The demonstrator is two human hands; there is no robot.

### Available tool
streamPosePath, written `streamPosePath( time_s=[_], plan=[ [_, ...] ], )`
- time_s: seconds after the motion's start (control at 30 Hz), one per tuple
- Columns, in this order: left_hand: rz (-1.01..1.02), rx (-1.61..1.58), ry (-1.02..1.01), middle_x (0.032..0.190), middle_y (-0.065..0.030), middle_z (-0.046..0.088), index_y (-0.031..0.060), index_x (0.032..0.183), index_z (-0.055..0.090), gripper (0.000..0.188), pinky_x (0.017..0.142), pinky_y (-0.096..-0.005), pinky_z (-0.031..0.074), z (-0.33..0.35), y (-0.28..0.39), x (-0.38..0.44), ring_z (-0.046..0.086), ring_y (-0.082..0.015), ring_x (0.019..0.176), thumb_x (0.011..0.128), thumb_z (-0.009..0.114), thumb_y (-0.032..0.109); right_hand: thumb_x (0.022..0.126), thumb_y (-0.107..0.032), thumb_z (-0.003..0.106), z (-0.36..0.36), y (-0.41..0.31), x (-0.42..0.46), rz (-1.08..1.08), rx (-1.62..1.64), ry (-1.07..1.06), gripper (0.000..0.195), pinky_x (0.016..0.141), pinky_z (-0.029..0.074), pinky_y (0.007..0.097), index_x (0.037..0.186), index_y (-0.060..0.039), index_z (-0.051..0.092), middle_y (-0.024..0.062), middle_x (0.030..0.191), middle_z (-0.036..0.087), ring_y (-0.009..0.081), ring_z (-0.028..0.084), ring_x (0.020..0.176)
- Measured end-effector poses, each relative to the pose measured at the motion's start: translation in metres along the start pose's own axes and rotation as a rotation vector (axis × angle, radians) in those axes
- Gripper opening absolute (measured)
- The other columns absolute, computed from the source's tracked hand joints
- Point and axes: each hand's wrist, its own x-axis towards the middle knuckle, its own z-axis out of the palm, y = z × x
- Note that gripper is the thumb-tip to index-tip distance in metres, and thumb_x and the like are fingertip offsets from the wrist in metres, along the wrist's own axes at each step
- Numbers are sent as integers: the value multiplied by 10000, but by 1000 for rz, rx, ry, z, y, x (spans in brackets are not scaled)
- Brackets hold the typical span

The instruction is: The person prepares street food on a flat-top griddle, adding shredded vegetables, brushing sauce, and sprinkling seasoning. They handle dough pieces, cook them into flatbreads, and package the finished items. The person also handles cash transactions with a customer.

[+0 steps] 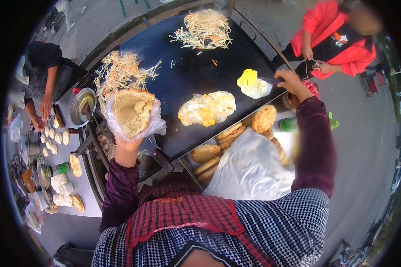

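My left hand holds up a split flatbread in a clear plastic bag. Its pocket gapes towards me and shows pale crumb inside. At the griddle's right edge, my right hand grips the dark handle of what looks like a spatula. The tool points at a small fried egg with a bright yellow yolk; how far the blade reaches under it is hidden. A larger fried egg lies nearer the middle of the black griddle.
Shredded vegetables lie in a left pile and a far pile. A scraper rests at the near edge. Flatbreads sit partly under white cloth. A co-worker's hands are by dough pieces; another person stands right.
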Motion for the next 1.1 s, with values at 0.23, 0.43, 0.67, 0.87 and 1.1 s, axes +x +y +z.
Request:
streamPosePath(
  time_s=[0.23, 0.43, 0.67, 0.87, 1.1],
  plan=[
    [4, 197, 91, 1399, -179, 563, 79, 1399, 529, 560, 1060, -543, 503, -5, -7, 42, 555, -363, 1284, 1020, 493, 489, 780, 0, 750, -4, -80, 19, -103, 513, 60, 314, 861, 488, 344, 1065, 11, 620, 108, 1048, 627, 249, 612, 971],
    [-13, 229, 193, 1371, -134, 605, 81, 1372, 557, 542, 1103, -506, 441, -20, -12, 81, 575, -322, 1263, 1042, 404, 484, 866, 21, 661, -63, -222, 34, -101, 895, -203, 338, 1011, 461, 290, 1201, 14, 619, 31, 1135, 635, 123, 595, 1110],
    [129, 333, -121, 1387, -164, 578, 69, 1384, 532, 550, 1100, -516, 443, -5, -21, 25, 555, -343, 1281, 997, 456, 452, 940, -185, 678, -12, -333, 85, -198, 718, -231, 258, 748, 497, 328, 1139, -21, 664, 37, 922, 688, 154, 628, 827],
    [143, -289, -400, 1518, -161, 471, 111, 1510, 417, 760, 1150, -580, 370, -33, 42, -63, 463, -377, 1385, 986, 354, 658, 921, -263, 680, -30, -501, 94, -486, -36, -15, 211, 687, 517, 424, 1063, -109, 663, 129, 952, 674, 354, 660, 833],
    [631, 140, 132, 1483, -194, 501, 65, 1455, 471, 692, 1122, -590, 405, -41, 131, -214, 503, -408, 1340, 1011, 358, 582, 907, -271, 669, -40, -687, 77, -784, -176, -104, 224, 693, 504, 459, 1018, -79, 640, 117, 954, 667, 363, 661, 856]
  ],
)
